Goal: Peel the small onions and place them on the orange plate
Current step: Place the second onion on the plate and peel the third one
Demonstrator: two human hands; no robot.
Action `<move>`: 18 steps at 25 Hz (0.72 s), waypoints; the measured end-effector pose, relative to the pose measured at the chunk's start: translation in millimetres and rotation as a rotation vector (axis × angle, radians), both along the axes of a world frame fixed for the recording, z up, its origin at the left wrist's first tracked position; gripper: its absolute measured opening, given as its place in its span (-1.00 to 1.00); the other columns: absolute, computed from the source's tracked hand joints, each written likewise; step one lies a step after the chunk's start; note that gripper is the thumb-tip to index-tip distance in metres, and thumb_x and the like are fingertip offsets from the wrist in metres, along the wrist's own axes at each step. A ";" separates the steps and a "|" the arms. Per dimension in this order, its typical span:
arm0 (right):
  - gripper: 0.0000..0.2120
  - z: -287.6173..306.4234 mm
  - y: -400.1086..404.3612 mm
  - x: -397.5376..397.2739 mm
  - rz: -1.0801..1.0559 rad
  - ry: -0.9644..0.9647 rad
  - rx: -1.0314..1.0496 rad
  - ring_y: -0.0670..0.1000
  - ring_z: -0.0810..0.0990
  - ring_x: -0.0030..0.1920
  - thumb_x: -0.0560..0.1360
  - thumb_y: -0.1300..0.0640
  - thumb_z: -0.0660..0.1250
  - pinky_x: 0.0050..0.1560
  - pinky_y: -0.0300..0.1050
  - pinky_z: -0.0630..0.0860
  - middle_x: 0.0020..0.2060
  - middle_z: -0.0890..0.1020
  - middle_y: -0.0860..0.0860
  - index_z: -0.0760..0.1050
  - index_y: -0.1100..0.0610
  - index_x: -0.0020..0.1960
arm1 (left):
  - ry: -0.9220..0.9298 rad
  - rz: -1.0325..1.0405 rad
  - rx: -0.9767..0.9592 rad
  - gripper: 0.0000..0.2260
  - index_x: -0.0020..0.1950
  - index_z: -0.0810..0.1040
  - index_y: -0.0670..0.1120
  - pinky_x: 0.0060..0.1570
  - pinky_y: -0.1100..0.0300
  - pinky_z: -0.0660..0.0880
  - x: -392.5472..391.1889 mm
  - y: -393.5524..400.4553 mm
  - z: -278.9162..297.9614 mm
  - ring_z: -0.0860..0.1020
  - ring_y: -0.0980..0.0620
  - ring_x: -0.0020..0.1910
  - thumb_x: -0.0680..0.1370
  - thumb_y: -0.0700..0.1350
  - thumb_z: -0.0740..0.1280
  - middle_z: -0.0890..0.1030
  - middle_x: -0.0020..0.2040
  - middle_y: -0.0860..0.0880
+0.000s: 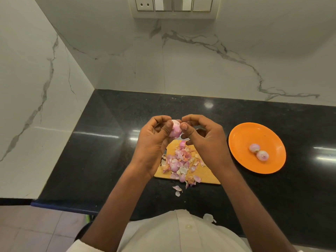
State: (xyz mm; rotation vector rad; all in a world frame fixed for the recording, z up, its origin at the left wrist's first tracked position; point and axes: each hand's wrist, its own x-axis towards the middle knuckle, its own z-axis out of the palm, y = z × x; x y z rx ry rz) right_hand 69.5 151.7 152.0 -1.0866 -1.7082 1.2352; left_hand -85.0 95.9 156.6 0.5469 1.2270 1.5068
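Note:
A small pink onion [175, 130] is held up above the wooden cutting board [207, 174]. My left hand [154, 142] grips it from the left with thumb and fingers. My right hand [203, 139] pinches its right side, thumb tip against the skin. Loose pink and tan onion peels [181, 162] lie heaped on the board, with a few spilled onto the counter. The orange plate [241, 135] sits to the right of the board and holds two peeled onions [258, 151] touching each other near its middle.
The black granite counter [112, 151] runs to a marble wall behind and on the left. Its front edge is near my white shirt. A dark knife handle [163, 159] peeks out at the board's left edge under my left wrist.

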 end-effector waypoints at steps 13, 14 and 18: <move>-0.81 -5.9 -8.8 -11.8 -0.227 -0.011 0.250 -0.09 0.71 -0.05 0.56 0.18 0.51 -0.07 -0.32 0.64 -0.01 0.72 -0.01 0.71 0.16 0.17 | -0.265 0.020 0.063 -0.72 0.15 0.62 -0.16 0.05 0.10 0.70 8.5 2.5 2.2 0.71 -0.12 0.11 0.44 -0.25 0.45 0.72 0.10 -0.18; -0.82 -5.9 -9.3 -11.9 -0.238 -0.028 0.297 -0.09 0.70 -0.07 0.56 0.18 0.52 -0.08 -0.33 0.63 -0.03 0.72 0.00 0.71 0.17 0.15 | -0.265 0.016 0.064 -0.72 0.15 0.62 -0.16 0.01 0.12 0.70 9.8 2.3 3.1 0.72 -0.11 0.09 0.44 -0.25 0.44 0.73 0.09 -0.17; -0.88 -6.9 -10.5 -13.1 -0.274 -0.077 0.374 -0.12 0.67 -0.11 0.55 0.20 0.52 -0.10 -0.37 0.61 -0.08 0.70 0.01 0.70 0.19 0.07 | -0.272 0.024 0.055 -0.73 0.15 0.62 -0.17 -0.07 0.16 0.69 13.6 1.8 3.1 0.74 -0.09 0.06 0.45 -0.27 0.42 0.75 0.05 -0.14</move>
